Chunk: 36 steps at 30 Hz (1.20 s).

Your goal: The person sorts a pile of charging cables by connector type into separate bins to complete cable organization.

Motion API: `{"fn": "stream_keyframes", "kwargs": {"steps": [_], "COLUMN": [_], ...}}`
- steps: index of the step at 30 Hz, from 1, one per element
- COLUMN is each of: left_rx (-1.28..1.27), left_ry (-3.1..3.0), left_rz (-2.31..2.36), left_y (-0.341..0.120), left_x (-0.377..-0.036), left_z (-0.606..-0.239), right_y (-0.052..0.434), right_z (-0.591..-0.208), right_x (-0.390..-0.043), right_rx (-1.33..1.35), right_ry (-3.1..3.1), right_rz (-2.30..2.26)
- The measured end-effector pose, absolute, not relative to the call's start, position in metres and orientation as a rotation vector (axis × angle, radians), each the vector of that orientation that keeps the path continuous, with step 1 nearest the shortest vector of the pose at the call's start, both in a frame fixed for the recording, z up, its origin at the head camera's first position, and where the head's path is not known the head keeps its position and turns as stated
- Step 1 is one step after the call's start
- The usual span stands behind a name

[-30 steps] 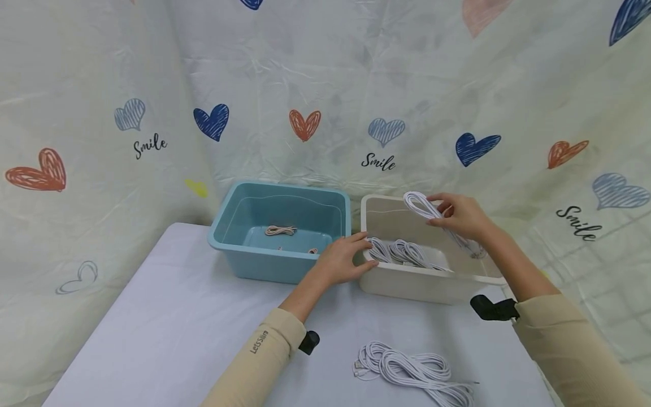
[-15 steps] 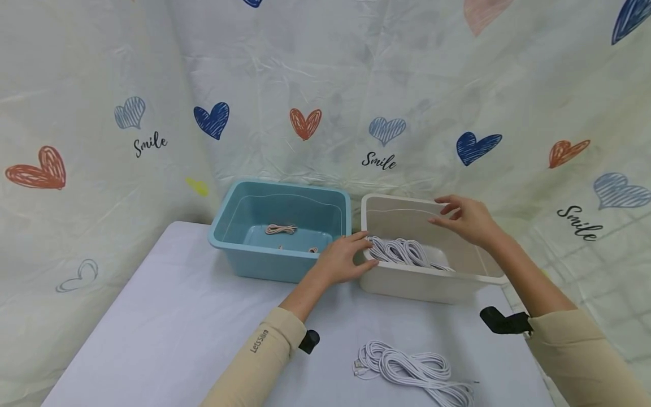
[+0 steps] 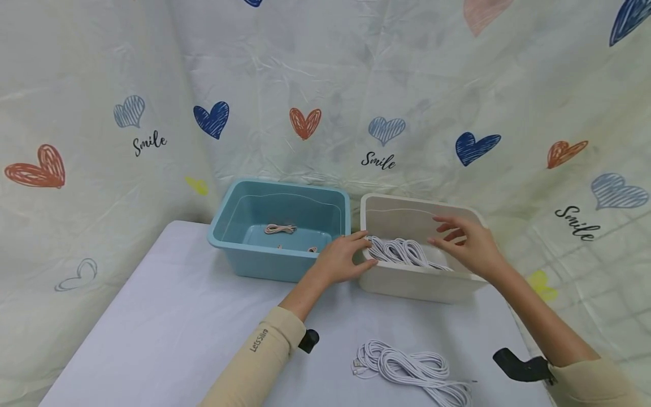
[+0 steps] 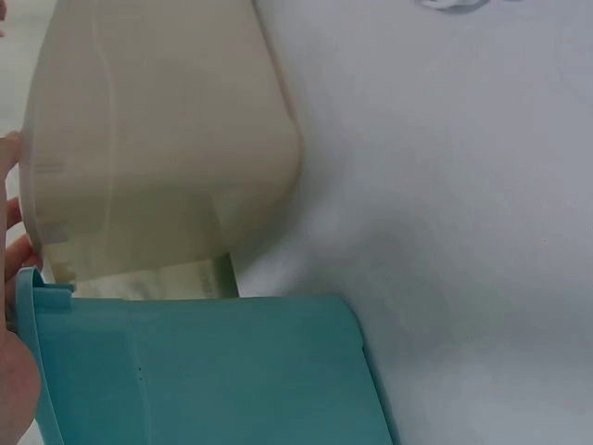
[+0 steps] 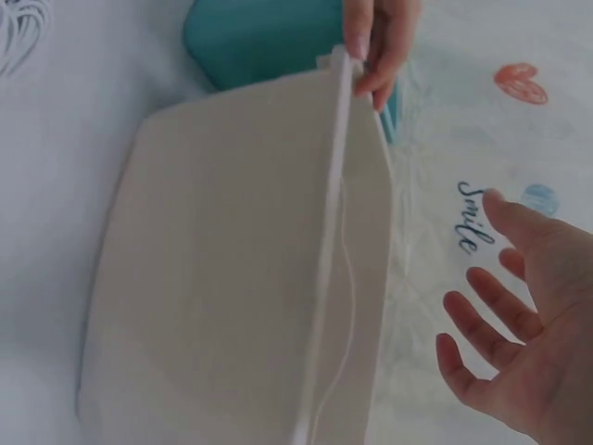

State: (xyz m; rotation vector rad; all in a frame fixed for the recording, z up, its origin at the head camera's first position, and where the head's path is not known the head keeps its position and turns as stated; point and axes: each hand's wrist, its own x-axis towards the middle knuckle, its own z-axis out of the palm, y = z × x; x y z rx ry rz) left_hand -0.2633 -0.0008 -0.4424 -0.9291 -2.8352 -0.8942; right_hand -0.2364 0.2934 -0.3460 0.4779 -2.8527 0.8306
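Observation:
In the head view my left hand [image 3: 342,259] holds the near left corner of the beige bin [image 3: 417,285], thumb on the front rim and fingers along the left rim. Several coiled white cables [image 3: 404,252] lie in the bin's left part. My right hand [image 3: 470,244] hovers over the bin's right side, fingers relaxed and holding nothing. The right wrist view shows this right hand [image 5: 528,315] with fingers spread, apart from the bin wall [image 5: 222,250].
A blue bin [image 3: 269,263] stands left of the beige one, with a small coiled beige cable [image 3: 280,229] and smaller bits inside. More coiled white cables [image 3: 414,367] lie on the white tablecloth [image 3: 168,316] in front. A heart-printed curtain [image 3: 335,68] hangs behind.
My right hand has let go of a coiled white cable, which dropped into the beige bin, and has moved slightly lower with its forearm drawn back right. My left hand stays put.

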Motion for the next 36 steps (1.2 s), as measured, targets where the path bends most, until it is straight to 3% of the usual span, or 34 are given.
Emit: {"fn": "stream_keyframes", "kwargs": {"steps": [14,36], "left_rx": [-0.924,-0.915], "left_ry": [-2.836,-2.847], "left_rz": [-0.909,-0.883], "left_y": [-0.001,-0.001], "left_x": [-0.263,-0.26], "left_z": [-0.442,-0.439], "right_y": [0.283,0.27], "right_z": [-0.403,-0.489], "right_x": [-0.195,-0.15], "right_rx": [0.661,0.9], "right_ry": [-2.558,-2.705], "right_rz": [0.888,0.993]}}
